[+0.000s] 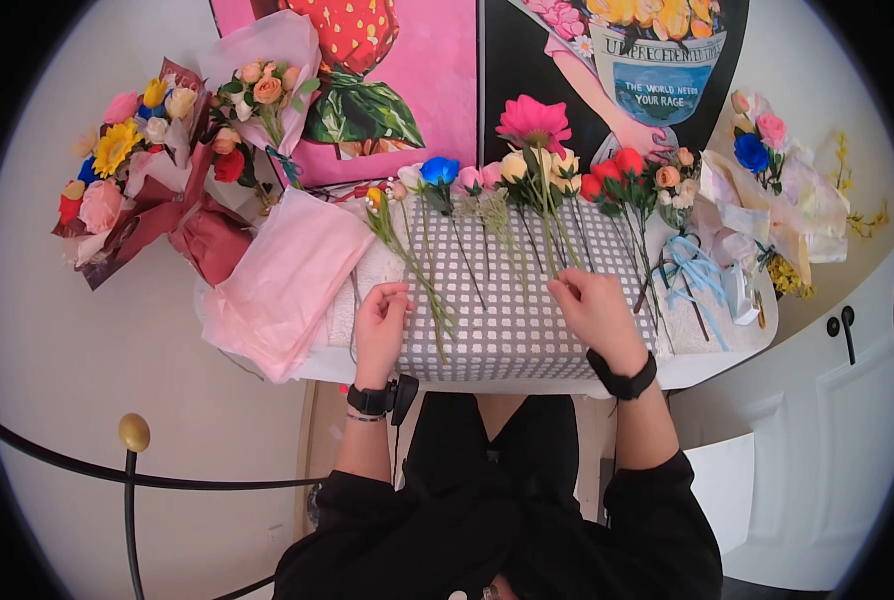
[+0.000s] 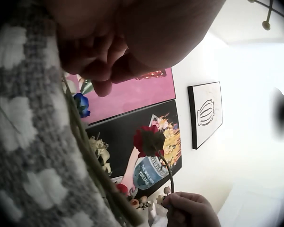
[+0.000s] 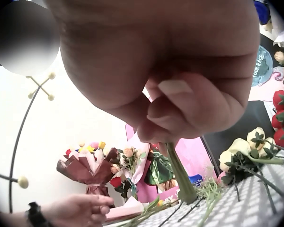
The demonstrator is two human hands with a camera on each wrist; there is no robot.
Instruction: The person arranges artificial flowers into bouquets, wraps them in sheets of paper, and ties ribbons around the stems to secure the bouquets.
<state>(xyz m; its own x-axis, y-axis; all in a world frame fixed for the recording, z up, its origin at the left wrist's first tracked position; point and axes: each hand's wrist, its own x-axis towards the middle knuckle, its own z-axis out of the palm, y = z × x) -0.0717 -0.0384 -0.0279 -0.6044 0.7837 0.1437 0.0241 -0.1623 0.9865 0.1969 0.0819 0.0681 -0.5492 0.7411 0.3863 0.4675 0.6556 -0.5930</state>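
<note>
Right hand [image 1: 603,310] has its fingers pinching one pink flower [image 1: 535,122], left hand [image 1: 380,322] loosely curled, empty, 1 o'clock painting [image 1: 615,90] says "THE WORLD NEEDS YOUR RAGE" lol.

top [image 1: 397,530]: black | trousers [image 1: 447,440]: black | wristbands [image 1: 624,378]: black | left bracelet [image 1: 366,417]: thin

Looks like a home (almost a florist's corner, really): bold paintings [image 1: 437,70], wrapped bouquets [image 1: 207,228] and a white panelled door [image 1: 817,405].
</note>
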